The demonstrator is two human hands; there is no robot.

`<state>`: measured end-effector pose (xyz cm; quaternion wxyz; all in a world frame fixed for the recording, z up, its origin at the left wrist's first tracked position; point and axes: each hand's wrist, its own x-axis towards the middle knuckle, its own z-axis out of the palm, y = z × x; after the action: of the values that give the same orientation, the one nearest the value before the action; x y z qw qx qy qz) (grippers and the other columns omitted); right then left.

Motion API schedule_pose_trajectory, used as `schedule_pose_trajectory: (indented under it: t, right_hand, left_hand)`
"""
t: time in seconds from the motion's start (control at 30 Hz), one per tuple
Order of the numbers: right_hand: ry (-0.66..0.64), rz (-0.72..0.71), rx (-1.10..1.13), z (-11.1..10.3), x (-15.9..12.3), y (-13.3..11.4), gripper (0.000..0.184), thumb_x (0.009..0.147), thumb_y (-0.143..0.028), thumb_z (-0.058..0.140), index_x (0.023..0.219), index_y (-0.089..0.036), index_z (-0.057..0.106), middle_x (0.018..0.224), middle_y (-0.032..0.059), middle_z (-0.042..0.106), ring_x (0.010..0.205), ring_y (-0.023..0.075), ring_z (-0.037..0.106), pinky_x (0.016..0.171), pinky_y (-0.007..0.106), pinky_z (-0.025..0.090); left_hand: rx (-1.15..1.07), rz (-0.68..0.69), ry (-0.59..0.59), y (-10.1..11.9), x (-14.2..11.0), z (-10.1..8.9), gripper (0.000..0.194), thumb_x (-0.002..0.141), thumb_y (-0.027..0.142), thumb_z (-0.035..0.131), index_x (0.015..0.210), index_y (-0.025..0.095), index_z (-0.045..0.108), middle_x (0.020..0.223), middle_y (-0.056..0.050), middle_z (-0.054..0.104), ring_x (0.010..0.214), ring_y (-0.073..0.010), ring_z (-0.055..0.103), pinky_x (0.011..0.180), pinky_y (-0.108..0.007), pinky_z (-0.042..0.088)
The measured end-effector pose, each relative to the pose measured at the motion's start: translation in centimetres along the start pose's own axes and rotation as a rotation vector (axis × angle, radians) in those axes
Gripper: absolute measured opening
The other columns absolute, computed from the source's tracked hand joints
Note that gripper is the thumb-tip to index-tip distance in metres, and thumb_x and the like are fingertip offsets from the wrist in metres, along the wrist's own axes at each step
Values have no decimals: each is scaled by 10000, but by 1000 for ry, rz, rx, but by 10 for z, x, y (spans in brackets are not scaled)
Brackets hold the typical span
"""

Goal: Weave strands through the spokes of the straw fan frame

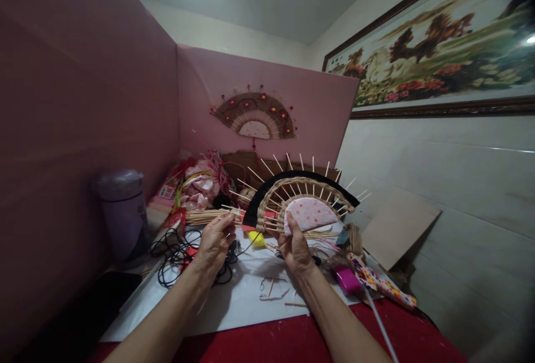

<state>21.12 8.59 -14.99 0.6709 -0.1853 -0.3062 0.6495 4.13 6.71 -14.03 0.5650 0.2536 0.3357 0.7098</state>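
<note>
My right hand (296, 248) grips a half-round fan by its lower middle, with the thumb on the pink dotted cloth centre (312, 213). Around that centre runs a woven tan cord band, then a black strip (262, 198), and thin wooden sticks (256, 174) radiate past the outer edge. At the fan's left end my left hand (215, 240) is closed in a pinch beside the lowest sticks; what lies between its fingertips is too small to make out. A black cord (169, 262) lies in loops on the table left of my left hand, one strand running up toward the fan.
A finished-looking brown fan (251, 107) with red flowers hangs on the pink back panel (321, 106). Ribbons and pink cloth (200, 184) are heaped behind left, near a purple container (123, 218). A magenta packet (346, 279) and a flowered glue gun (382, 282) lie at right on the table.
</note>
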Motion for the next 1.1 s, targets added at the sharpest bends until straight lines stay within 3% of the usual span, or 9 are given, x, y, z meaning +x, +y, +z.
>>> schedule_pose_trajectory:
  t: [0.23,0.77,1.1]
  right_hand:
    - [-64,-35,11,-2,1,3,265,671,-324,676,891,-212,578,875,-8,675,716,112,643,455,164,508]
    - [17,15,19,0,0,0,278,639,-298,704,872,-208,583,825,-17,682,685,100,647,403,117,466]
    - [13,-26,-60,2,-1,0,292,631,-377,696,838,-208,580,840,-4,683,706,123,651,451,164,503]
  left_hand:
    - [1,-8,16,-1,-1,-1,254,503,219,768,669,142,592,555,48,574,464,-47,482,431,-161,354]
    - [-8,-31,-19,-1,1,-3,216,535,218,750,665,143,595,578,39,592,480,-52,493,445,-169,362]
    - [5,20,-41,-2,-1,-2,236,528,237,768,631,134,582,547,40,554,473,-48,480,439,-165,346]
